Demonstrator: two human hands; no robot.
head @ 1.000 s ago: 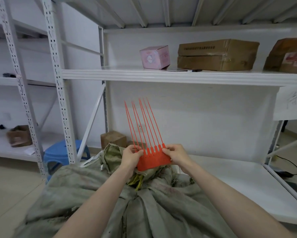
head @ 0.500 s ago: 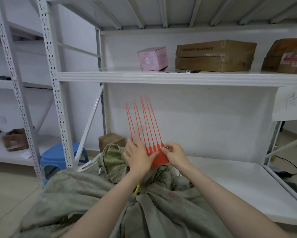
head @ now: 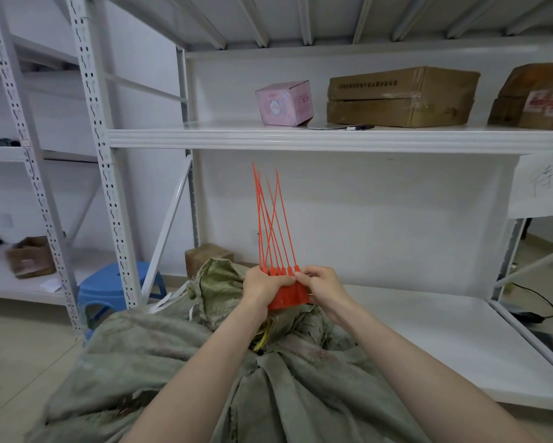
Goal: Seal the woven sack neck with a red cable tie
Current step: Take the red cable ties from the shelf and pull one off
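Above the sack neck (head: 217, 282), left hand (head: 262, 284) and right hand (head: 321, 284) pinching red cable ties (head: 289, 295), now crossed

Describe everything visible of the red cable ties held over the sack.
The red cable ties look like thin plastic: a joined strip of flat tags with several long tails pointing up, some crossing. The left hand grips the strip's left side; the right hand pinches its right edge. It is held over the gathered neck of the woven sack.
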